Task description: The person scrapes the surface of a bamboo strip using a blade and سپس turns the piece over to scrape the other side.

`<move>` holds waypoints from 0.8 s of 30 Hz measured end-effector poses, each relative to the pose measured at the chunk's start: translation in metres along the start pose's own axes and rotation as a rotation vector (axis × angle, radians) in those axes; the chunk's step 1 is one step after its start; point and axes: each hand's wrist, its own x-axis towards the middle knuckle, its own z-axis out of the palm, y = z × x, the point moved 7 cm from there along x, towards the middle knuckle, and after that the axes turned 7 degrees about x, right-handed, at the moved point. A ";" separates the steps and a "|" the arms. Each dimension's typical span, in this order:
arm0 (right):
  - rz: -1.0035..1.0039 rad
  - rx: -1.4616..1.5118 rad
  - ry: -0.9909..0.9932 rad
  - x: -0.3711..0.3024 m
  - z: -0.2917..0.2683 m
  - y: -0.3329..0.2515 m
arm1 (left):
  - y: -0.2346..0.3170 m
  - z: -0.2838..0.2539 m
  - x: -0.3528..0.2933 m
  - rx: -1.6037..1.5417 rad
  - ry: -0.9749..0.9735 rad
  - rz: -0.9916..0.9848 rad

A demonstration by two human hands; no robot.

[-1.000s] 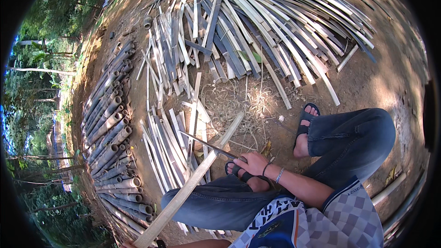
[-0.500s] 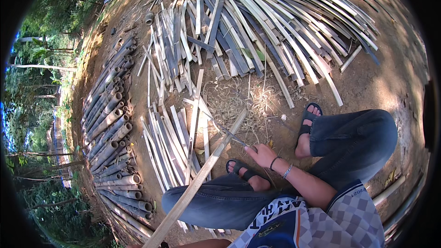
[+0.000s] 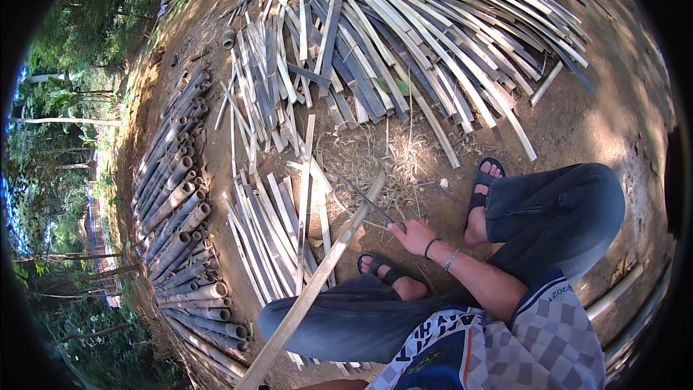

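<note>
Overhead, the scene is bare brown earth (image 3: 577, 123) strewn with cut bamboo. Landmark: the long pale bamboo slat (image 3: 317, 285) that slants from the lower edge of the view up to the middle of the ground.

Largest first. Far beyond the slat's upper end, a wide fan of split bamboo strips (image 3: 447, 36) covers the ground, grey and pale mixed. Well to the left of the slat, a row of round bamboo poles (image 3: 177, 202) lies stacked side by side, cut ends facing the lower left. Just left of the slat, almost touching it, sits a smaller bundle of flat strips (image 3: 263, 238). Around the slat's upper end, dry shavings and fibres (image 3: 390, 159) litter the earth.

The person squats to the right of the slat, in dark jeans and black sandals; one sandalled foot (image 3: 390, 274) is just beside the slat's middle, the other foot (image 3: 485, 195) further right.

Right hand (image 3: 413, 235): closed around the handle of a thin dark blade (image 3: 364, 198), which reaches up and left to meet the slat near its upper end. Wrist carries bracelets.

Left hand: down at the lower edge by the slat's near end, only a sliver of arm visible; its grip cannot be told.
</note>
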 end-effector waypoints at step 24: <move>-0.174 -0.061 0.023 0.001 0.015 0.005 | 0.005 0.019 0.000 -0.112 -0.075 0.033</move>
